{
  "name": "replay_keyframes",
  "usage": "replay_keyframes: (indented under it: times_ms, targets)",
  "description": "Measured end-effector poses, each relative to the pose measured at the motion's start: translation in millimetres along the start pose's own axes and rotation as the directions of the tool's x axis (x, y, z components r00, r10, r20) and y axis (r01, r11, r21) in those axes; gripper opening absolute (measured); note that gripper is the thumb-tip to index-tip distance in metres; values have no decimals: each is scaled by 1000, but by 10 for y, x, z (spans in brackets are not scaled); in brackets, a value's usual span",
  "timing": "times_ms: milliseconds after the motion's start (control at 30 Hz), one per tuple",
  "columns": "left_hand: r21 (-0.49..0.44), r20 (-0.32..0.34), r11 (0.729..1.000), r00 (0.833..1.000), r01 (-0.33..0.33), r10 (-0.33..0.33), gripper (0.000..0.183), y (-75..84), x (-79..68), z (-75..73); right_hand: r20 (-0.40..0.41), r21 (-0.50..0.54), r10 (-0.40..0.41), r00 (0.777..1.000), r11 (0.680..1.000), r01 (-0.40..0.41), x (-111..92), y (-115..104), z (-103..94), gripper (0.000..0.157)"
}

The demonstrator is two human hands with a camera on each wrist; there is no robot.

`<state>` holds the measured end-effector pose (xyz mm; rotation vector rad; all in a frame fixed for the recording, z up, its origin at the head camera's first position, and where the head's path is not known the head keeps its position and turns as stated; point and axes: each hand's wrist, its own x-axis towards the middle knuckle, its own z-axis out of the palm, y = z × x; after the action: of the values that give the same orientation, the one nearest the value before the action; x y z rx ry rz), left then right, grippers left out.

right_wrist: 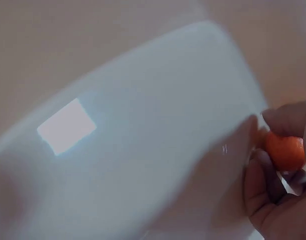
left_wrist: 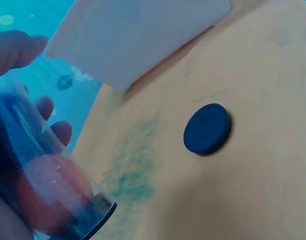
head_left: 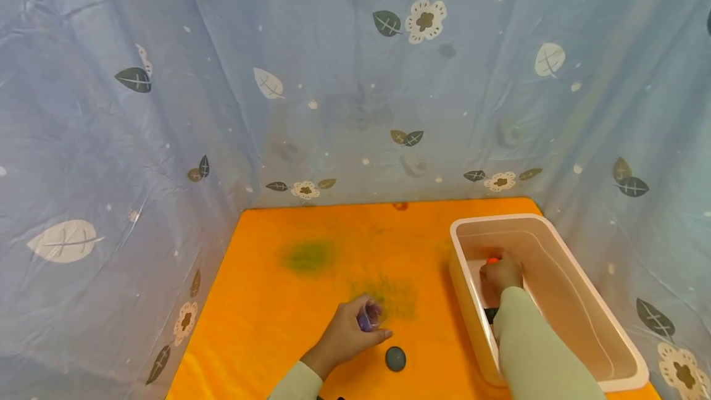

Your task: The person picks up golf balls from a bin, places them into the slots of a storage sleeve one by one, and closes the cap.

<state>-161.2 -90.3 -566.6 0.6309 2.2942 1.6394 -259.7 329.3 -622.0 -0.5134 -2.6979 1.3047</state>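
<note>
My left hand [head_left: 347,332] grips a clear cylindrical container [head_left: 369,316], tilted above the orange tabletop. A reddish ball [left_wrist: 53,192] shows through its wall in the left wrist view, with something purple or blue beside it. Close to that hand, a round dark lid [head_left: 395,358] lies flat on the table. My right hand [head_left: 504,273] is down inside the pale pink bin [head_left: 460,252]. There it pinches a small orange ball [right_wrist: 286,151] between thumb and fingers, just above the bin's floor.
The bin stands along the right side of the orange table [head_left: 266,326], its walls rising around my right forearm. Blue curtains [head_left: 344,79] with leaf and flower prints enclose the back and both sides. Green stains [head_left: 310,256] mark the tabletop.
</note>
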Motion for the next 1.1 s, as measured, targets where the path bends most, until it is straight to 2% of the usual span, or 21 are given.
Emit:
replay_keyframes:
  times_ms: [100, 200, 333, 467, 600, 767, 900, 1000, 1100]
  targets:
    - [1, -2, 1000, 1000, -3, 3, 32, 14, -5, 2, 33, 7, -1, 999, 1000, 1, 46, 85, 4, 44]
    - [-6, -8, 1000, 1000, 4, -4, 30, 39, -9, -3, 26, 3, -2, 1000, 1000, 2, 77, 114, -10, 43]
    - [-10, -11, 1000, 1000, -4, 4, 28, 41, -14, -3, 64, -21, 9, 998, 1000, -8, 58, 28, -79, 41]
    - [-10, -15, 1000, 1000, -24, 24, 29, 16, -18, 7, 118, -29, 45, 992, 999, -42, 16, -147, -163, 43]
    - [-13, -16, 1000, 1000, -23, 23, 29, 9, -31, 16, 154, 19, 75, 985, 997, -79, -5, -262, -227, 39]
    - [-9, -13, 1000, 1000, -10, 10, 29, 36, -55, 10, 146, 52, 100, 984, 993, -109, -15, -329, -325, 18]
    - [1, -10, 1000, 1000, -4, 5, 30, 43, -72, 5, 142, 86, 96, 985, 990, -109, 3, -364, -402, 19]
    - [16, -6, 1000, 1000, -7, 7, 29, 42, -82, 4, 162, 152, 104, 981, 980, -128, 25, -383, -435, 19]
    - [26, -4, 1000, 1000, -12, 13, 29, 43, -91, 5, 159, 220, 112, 981, 965, -146, 40, -403, -444, 26]
